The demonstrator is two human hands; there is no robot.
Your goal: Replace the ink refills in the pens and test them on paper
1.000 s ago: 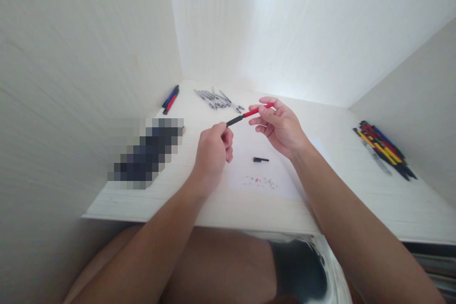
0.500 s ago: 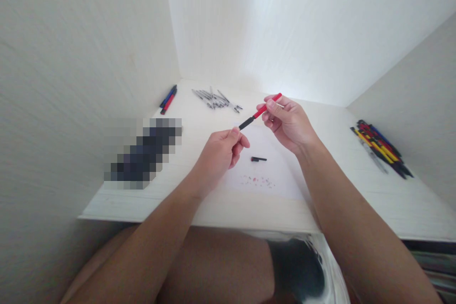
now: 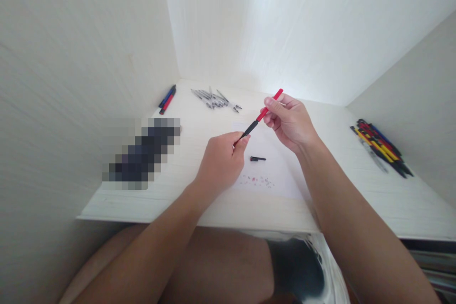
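Observation:
A pen (image 3: 251, 127) with a red barrel and a black grip section slants up to the right between my hands, above a white sheet of paper (image 3: 285, 183). My left hand (image 3: 226, 154) is closed around its lower black end, hiding part of the tip. Higher up, my right hand (image 3: 287, 116) pinches the red barrel between thumb and fingers, the red end sticking out past them. On the paper below lies a black pen cap (image 3: 258, 158). Small coloured marks (image 3: 254, 179) are scattered on the sheet nearer to me.
Several clear pens (image 3: 213, 99) lie in a pile at the back. A blue pen (image 3: 168, 95) and a red pen (image 3: 167, 104) rest by the left wall. Several yellow, red, blue and black pens (image 3: 379, 145) lie at the right. A blurred-out dark object (image 3: 142, 154) is at the left.
My left hand has turned and its fingers have wrapped further around the pen's black end. The pen slants more steeply, and my right hand has slid slightly along the red barrel.

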